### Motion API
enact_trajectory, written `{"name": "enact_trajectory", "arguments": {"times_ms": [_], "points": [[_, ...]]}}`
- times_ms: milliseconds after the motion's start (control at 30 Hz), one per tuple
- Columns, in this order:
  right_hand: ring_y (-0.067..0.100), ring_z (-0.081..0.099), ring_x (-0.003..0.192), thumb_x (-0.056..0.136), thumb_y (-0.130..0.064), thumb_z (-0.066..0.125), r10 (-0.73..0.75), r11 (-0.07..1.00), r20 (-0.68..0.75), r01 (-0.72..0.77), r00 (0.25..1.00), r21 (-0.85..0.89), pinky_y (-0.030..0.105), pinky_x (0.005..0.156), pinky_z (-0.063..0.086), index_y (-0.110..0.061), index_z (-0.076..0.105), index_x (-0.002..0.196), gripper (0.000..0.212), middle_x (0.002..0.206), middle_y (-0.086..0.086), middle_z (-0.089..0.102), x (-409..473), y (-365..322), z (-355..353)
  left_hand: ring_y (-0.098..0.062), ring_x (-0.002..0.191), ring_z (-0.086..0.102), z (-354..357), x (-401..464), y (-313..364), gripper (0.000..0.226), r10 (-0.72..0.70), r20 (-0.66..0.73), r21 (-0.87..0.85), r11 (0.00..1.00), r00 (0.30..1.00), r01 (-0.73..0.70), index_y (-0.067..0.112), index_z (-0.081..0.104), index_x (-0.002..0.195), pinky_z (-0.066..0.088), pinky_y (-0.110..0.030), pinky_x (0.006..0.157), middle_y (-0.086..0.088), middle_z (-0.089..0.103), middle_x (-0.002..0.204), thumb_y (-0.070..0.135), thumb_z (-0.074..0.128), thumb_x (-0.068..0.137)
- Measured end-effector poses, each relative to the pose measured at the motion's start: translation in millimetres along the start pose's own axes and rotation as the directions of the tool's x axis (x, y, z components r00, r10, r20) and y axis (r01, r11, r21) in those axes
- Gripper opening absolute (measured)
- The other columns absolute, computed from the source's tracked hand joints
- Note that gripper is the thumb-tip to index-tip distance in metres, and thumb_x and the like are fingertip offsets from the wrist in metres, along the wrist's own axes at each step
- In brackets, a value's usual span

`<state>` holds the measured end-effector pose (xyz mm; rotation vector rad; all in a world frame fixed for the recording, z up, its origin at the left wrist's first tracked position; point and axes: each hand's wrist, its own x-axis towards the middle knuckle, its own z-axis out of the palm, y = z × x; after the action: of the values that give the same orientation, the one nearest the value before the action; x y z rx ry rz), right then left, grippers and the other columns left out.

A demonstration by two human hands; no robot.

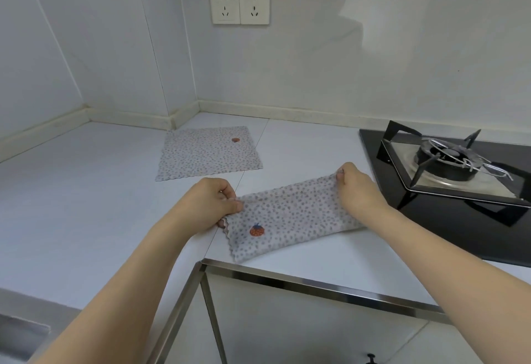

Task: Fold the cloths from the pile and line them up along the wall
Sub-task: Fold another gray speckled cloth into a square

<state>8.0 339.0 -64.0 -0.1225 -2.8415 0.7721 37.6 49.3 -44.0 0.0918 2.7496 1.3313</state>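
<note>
A white cloth with small grey dots and a red strawberry print (290,220) lies folded into a long band on the pale grey countertop (86,191), near the front edge with its steel trim (316,284); its long axis runs from the near left up to the far right, towards the black gas hob (448,191), and the strawberry sits near the left end, on the upper face; the scalloped hem shows along the left short edge. The left hand (214,204) pinches the far left corner of this cloth between thumb and curled fingers; the right hand (355,185) pinches the far right corner in the same way, lifting that end slightly off the counter, while the near long edge rests on the surface. A second dotted white cloth with a small red print (208,152) lies spread flat as a rough square farther back, near the corner where the two pale walls meet, apart from the held cloth; its strawberry mark is near its far right corner. On the back wall above it are two white sockets (240,5) side by side.
</note>
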Motion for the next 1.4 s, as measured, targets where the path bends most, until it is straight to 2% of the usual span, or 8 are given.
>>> {"name": "enact_trajectory", "arguments": {"times_ms": [233, 367, 433, 500, 667, 800, 1233, 1400], "points": [[0.031, 0.054, 0.082, 0.092, -0.007, 0.036, -0.020, 0.944, -0.007, 0.017, 1.000, -0.328, 0.036, 0.067, 0.040, -0.011, 0.042, 0.109, 0.018, 0.102, 0.010, 0.056, 12.8, -4.3, 17.5, -0.015, 0.053, 0.052, -2.2, 13.3, -0.1, 0.026, -0.112, 0.055, 0.116, 0.988, 0.992, 0.105, 0.011, 0.066, 0.080, 0.039, -0.024, 0.055, -0.007, 0.067, 0.056, 0.033, 0.061, 0.093], [0.031, 0.049, 0.103, 0.089, -0.010, 0.048, -0.156, 0.853, -0.116, 0.074, 0.981, -0.516, 0.038, 0.079, 0.038, -0.009, 0.044, 0.125, 0.037, 0.120, 0.012, 0.048, 11.9, -13.6, 19.2, -0.011, 0.050, 0.057, -2.4, 17.4, 0.4, 0.017, -0.112, 0.062, 0.118, 0.988, 0.992, 0.104, 0.011, 0.068, 0.083, 0.040, -0.023, 0.055, -0.005, 0.065, 0.055, 0.027, 0.068, 0.089], [0.033, 0.048, 0.102, 0.089, -0.019, 0.052, -0.310, 0.850, -0.166, 0.194, 0.936, -0.490, 0.041, 0.081, 0.038, -0.009, 0.051, 0.124, 0.036, 0.117, 0.013, 0.049, 3.3, -28.1, 22.3, -0.007, 0.045, 0.056, -2.9, 17.6, -0.8, 0.014, -0.108, 0.055, 0.079, 0.991, 0.993, 0.104, 0.009, 0.068, 0.086, 0.040, -0.022, 0.053, -0.005, 0.064, 0.057, 0.023, 0.070, 0.088], [0.032, 0.047, 0.106, 0.094, -0.033, 0.045, -0.366, 0.852, -0.075, 0.302, 0.928, -0.427, 0.042, 0.086, 0.038, -0.012, 0.052, 0.124, 0.037, 0.119, 0.011, 0.050, -8.2, -39.5, 28.6, -0.007, 0.046, 0.056, -3.4, 17.1, -1.7, 0.012, -0.106, 0.053, 0.049, 0.993, 0.993, 0.103, 0.007, 0.068, 0.088, 0.041, -0.022, 0.052, -0.006, 0.064, 0.058, 0.019, 0.071, 0.087], [0.021, 0.023, 0.137, 0.099, -0.054, 0.023, -0.224, 0.921, 0.251, 0.289, 0.942, -0.262, 0.036, 0.114, 0.017, -0.025, 0.030, 0.145, 0.056, 0.147, 0.000, 0.030, -20.8, -28.3, 38.0, -0.008, 0.048, 0.055, -1.4, 12.6, -2.3, 0.015, -0.077, 0.022, 0.021, 0.997, 0.997, 0.077, 0.002, 0.066, 0.090, 0.045, -0.016, 0.051, -0.003, 0.062, 0.062, 0.012, 0.074, 0.083], [0.016, -0.003, 0.148, 0.099, -0.058, 0.013, -0.194, 0.925, 0.383, 0.298, 0.903, -0.235, 0.034, 0.120, -0.004, -0.028, 0.005, 0.154, 0.064, 0.162, -0.005, 0.000, -20.9, -20.0, 31.2, -0.007, 0.046, 0.056, -0.5, 11.4, -3.7, 0.016, -0.079, -0.030, 0.033, 0.996, 0.996, 0.080, 0.007, 0.067, 0.086, 0.043, -0.018, 0.049, 0.001, 0.062, 0.053, 0.021, 0.073, 0.085], [0.010, -0.009, 0.148, 0.102, -0.046, 0.010, -0.192, 0.900, 0.387, 0.319, 0.902, -0.298, 0.035, 0.121, -0.003, -0.025, -0.002, 0.154, 0.057, 0.162, -0.006, -0.008, -12.0, 4.9, 20.4, -0.014, 0.058, 0.055, 1.1, 13.6, 0.0, 0.014, -0.066, -0.017, 0.162, 0.984, 0.998, 0.068, 0.011, 0.065, 0.078, 0.044, -0.025, 0.060, -0.001, 0.061, 0.063, 0.020, 0.074, 0.083], [0.010, -0.010, 0.148, 0.102, -0.046, 0.010, -0.194, 0.902, 0.379, 0.316, 0.905, -0.293, 0.035, 0.121, -0.004, -0.023, -0.003, 0.154, 0.058, 0.161, -0.006, -0.009, -11.2, 6.0, 22.2, -0.013, 0.060, 0.052, 0.6, 8.0, 4.7, 0.016, -0.093, -0.010, 0.144, 0.985, 0.996, 0.093, 0.011, 0.061, 0.090, 0.041, -0.025, 0.058, -0.001, 0.059, 0.072, 0.018, 0.074, 0.082]]}}
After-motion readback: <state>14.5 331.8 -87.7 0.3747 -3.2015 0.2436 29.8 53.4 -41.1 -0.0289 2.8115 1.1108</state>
